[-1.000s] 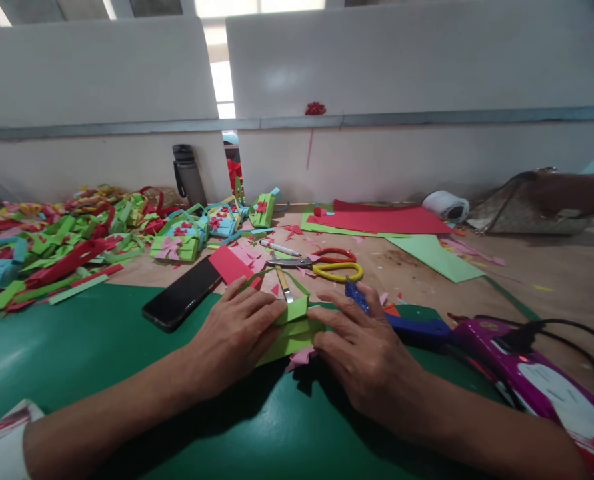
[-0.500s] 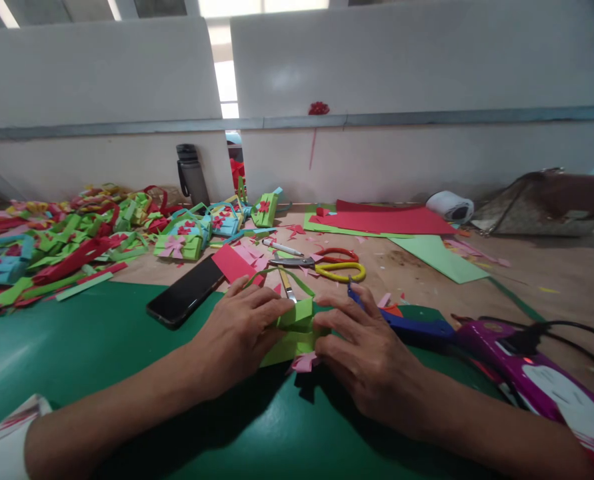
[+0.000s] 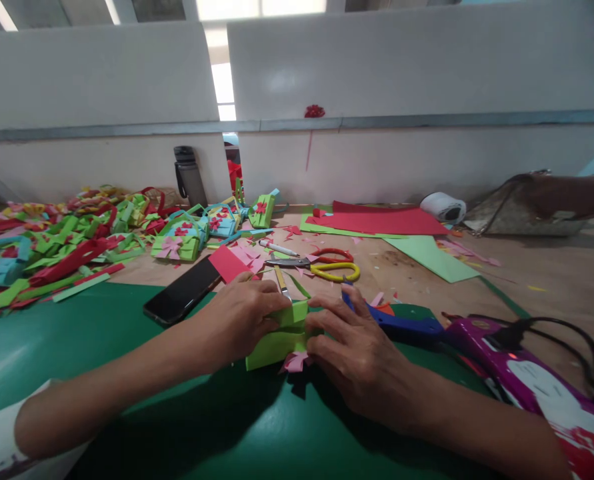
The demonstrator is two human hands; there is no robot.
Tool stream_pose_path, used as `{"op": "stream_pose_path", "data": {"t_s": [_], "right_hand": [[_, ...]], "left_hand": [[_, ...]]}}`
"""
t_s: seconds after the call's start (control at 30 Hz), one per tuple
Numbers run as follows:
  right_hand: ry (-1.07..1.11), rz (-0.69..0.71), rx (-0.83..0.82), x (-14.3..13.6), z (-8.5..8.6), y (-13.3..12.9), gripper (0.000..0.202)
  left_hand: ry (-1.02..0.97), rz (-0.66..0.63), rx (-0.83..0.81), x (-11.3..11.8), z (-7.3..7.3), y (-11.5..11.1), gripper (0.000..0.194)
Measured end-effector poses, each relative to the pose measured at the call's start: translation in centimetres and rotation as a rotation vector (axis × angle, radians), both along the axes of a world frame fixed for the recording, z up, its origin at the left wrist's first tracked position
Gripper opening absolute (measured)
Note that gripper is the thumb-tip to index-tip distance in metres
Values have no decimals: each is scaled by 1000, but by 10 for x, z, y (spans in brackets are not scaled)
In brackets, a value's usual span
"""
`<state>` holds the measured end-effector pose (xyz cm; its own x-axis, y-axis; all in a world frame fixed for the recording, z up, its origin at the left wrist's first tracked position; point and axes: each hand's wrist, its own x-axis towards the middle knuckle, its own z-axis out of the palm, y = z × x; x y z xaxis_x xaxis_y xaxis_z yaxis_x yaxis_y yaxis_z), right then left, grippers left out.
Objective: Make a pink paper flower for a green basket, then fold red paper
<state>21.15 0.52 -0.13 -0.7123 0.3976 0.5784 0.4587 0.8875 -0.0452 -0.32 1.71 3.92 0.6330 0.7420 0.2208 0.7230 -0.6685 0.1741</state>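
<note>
Between my hands is a small light-green paper bag with a pink paper flower on its near side. My left hand is closed on the bag's upper left part, thumb and fingers pinching the paper. From the right, my right hand grips the bag's other end with bent fingers. A thin green paper handle curves up behind it. Just beyond lie a craft knife and scissors with red and yellow handles. A blue glue gun rests behind my right hand.
A black phone lies left of my hands. Finished paper bags and a heap of coloured paper pieces fill the left back. Red sheets, a purple power strip with cables and a handbag occupy the right.
My left hand has shifted a little up and left along the paper bag, uncovering more of its left side. The right hand keeps its grip. The whole view has moved slightly.
</note>
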Motion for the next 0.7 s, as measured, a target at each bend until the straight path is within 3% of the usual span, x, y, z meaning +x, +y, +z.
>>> {"op": "stream_pose_path", "data": {"t_s": [0.1,0.3,0.53,0.7], "right_hand": [[-15,-3,8,1,0,0,19],[-20,45,-16,3,4,0,18],[-61,116,-126,-1,0,-2,10],[-49,103,-116,-5,-2,-2,15]], "left_hand": [[49,-60,-48,-2,8,4,25],[111,-61,-133,-3,13,9,35],[62,-48,-148,-4,10,7,40],[16,-84,-112,-7,7,5,37]]}}
